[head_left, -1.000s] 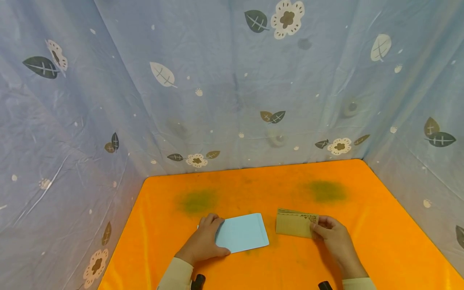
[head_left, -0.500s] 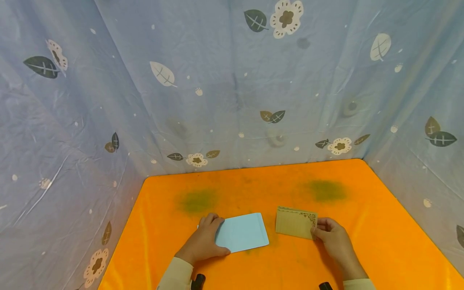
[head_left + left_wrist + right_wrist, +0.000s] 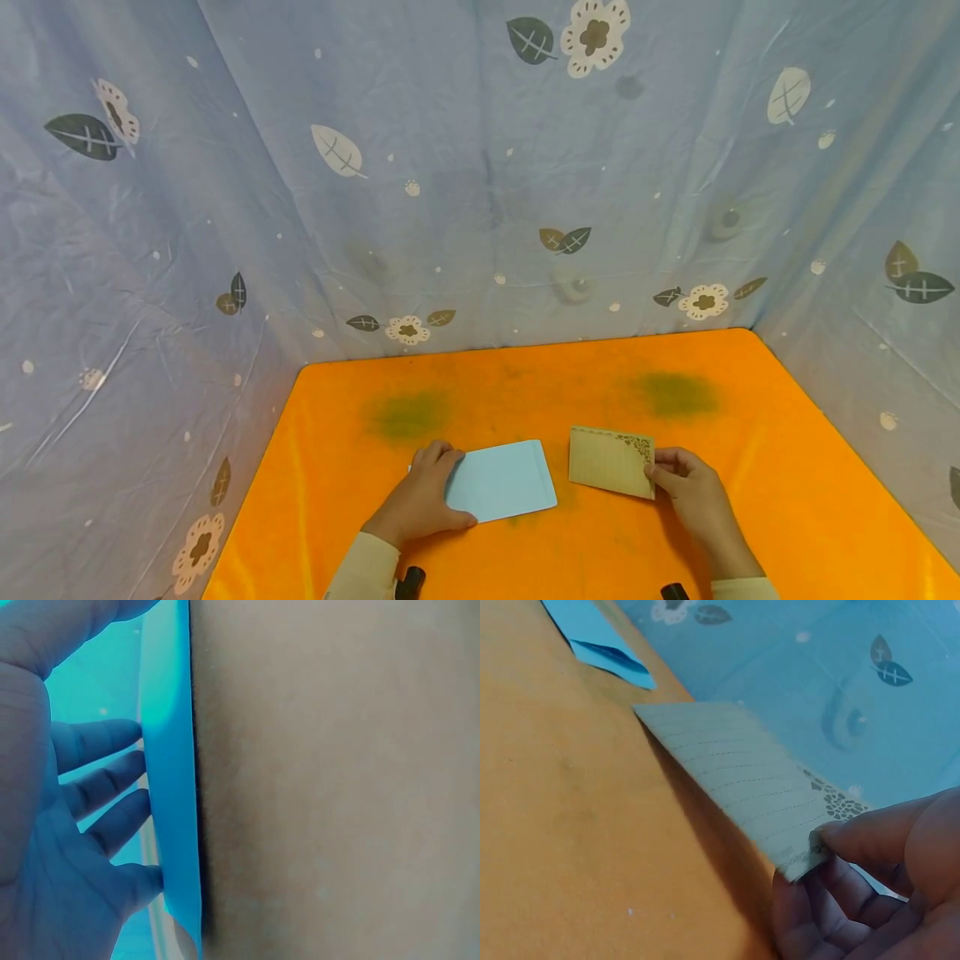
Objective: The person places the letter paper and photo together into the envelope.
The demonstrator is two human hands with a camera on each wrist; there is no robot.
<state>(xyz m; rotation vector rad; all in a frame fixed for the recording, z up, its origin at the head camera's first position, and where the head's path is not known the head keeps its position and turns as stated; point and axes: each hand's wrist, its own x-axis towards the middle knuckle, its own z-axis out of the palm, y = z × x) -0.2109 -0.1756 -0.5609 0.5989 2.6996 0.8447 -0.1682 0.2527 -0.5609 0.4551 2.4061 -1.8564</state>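
Note:
A light blue envelope [image 3: 502, 482] lies left of centre, and its right end gapes a little as an opening [image 3: 609, 652] in the right wrist view. My left hand [image 3: 423, 500] holds it at the left end, thumb at the near edge and fingers at the far edge. In the left wrist view the fingertips [image 3: 135, 802] meet the envelope's edge. To the right, my right hand [image 3: 696, 492] pinches a folded tan sheet of letter paper [image 3: 609, 464] by its right end. The paper has dotted lines and a brown floral corner; it is tilted up, casting a shadow.
An orange cloth covers the table [image 3: 525, 392], with two greenish stains at the back. Blue patterned curtains [image 3: 450, 208] enclose it behind and on both sides. Black wrist-camera parts [image 3: 409, 583] show at the bottom edge.
My right hand has turned the paper slightly, and its stacked layers now look lined up as one sheet. The left hand and envelope have stayed in place.

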